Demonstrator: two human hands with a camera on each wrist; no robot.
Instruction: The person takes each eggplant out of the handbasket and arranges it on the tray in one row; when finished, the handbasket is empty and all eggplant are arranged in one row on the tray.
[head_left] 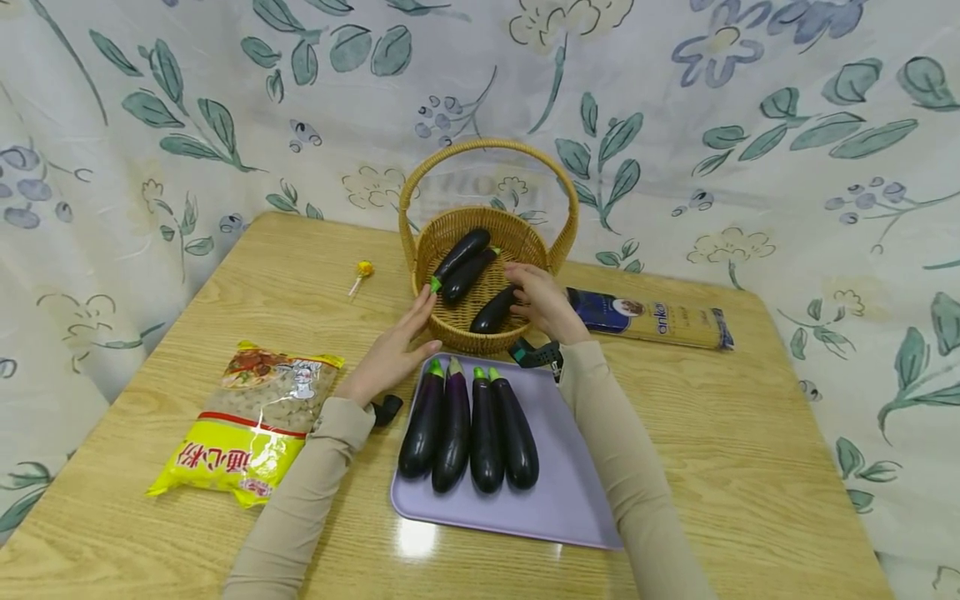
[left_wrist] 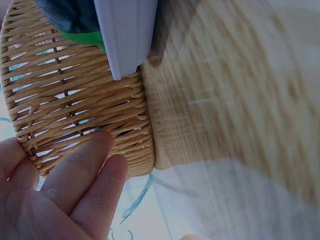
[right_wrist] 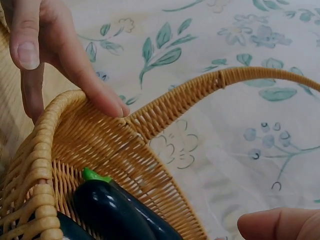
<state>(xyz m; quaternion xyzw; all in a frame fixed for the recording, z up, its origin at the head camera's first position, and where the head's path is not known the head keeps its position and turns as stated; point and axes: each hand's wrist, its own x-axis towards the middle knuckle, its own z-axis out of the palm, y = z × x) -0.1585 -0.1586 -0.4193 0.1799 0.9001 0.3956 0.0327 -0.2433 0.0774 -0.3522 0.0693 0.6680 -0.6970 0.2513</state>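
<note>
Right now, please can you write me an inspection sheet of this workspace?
Surface: wooden table, glossy.
Job's things: wicker basket with three eggplants; four more eggplants side by side on purple tray.
Clutter: pasta bag, spaghetti pack, lollipop.
Hands: left hand flat against basket wall; right hand on an eggplant in the basket, grip unclear.
Cables: nothing seen.
Surroundings: floral cloth behind.

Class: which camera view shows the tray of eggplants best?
The head view: the whole purple tray shows with four eggplants lying side by side. The left wrist view catches only a tray corner against the basket; the right wrist view shows none of it.
</note>
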